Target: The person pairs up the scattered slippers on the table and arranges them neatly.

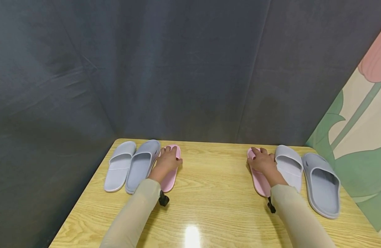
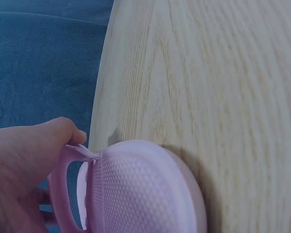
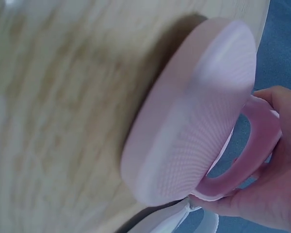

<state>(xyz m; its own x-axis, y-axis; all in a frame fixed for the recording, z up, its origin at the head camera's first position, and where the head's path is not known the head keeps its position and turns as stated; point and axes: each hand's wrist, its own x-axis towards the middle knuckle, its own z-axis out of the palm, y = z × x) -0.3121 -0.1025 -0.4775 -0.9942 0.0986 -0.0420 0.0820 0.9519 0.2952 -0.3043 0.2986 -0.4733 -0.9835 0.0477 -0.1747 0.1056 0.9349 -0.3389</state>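
Note:
A pink slide slipper (image 1: 169,182) lies toe-away near the table's back edge, with my left hand (image 1: 168,160) over its strap. In the left wrist view the thumb and fingers grip the strap of that ribbed slipper (image 2: 145,194). Farther right, my right hand (image 1: 265,163) holds a second pink slipper (image 1: 260,183) by its strap. The right wrist view shows this slipper (image 3: 194,126) with thumb and fingers on both sides of the strap. Whether either sole is fully flat on the table cannot be told.
Left of the left hand stand a white slipper (image 1: 116,178) and a grey slipper (image 1: 137,171). Right of the right hand are another white slipper (image 1: 292,175), close beside the pink one, and another grey slipper (image 1: 325,193). A dark curtain (image 1: 190,69) hangs behind the wooden table (image 1: 213,193).

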